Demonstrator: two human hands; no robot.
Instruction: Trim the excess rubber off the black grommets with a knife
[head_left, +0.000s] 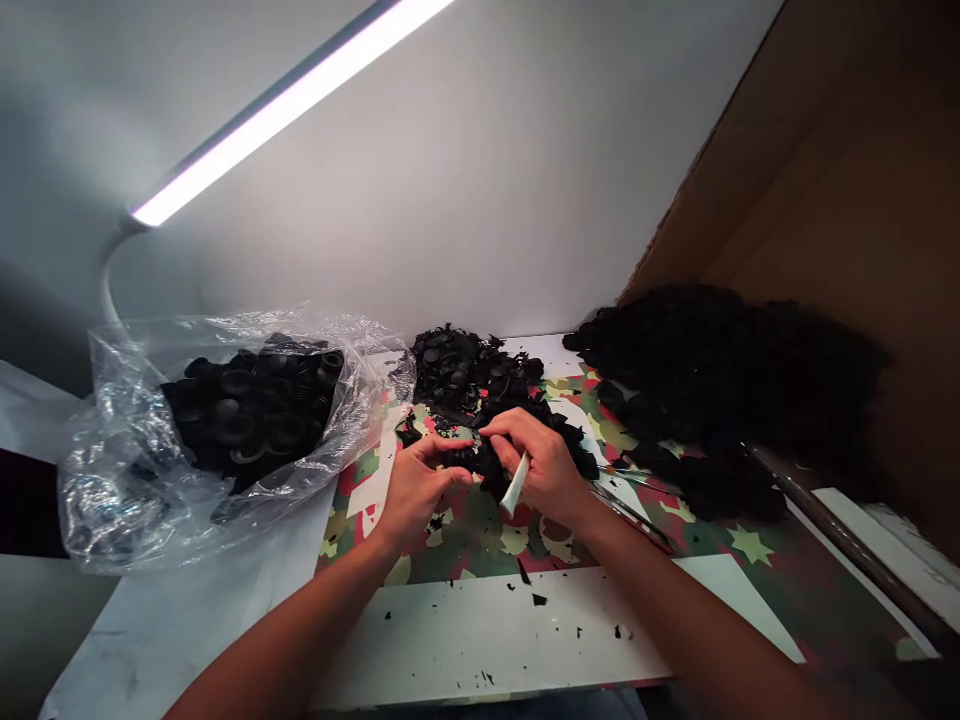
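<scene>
1. Head view: left hand, fingers slightly parted, appears from here to pinch a small black part between thumb and forefinger.
2. Right hand: fingers closed around a white tool, near the part.
3. Judged step: close handwork on the part; next move calls for steady pinching.

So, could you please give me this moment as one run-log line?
left hand: at black piece, grip unclear | right hand: holding white handle | left side: bag of black parts | lamp: on
</scene>
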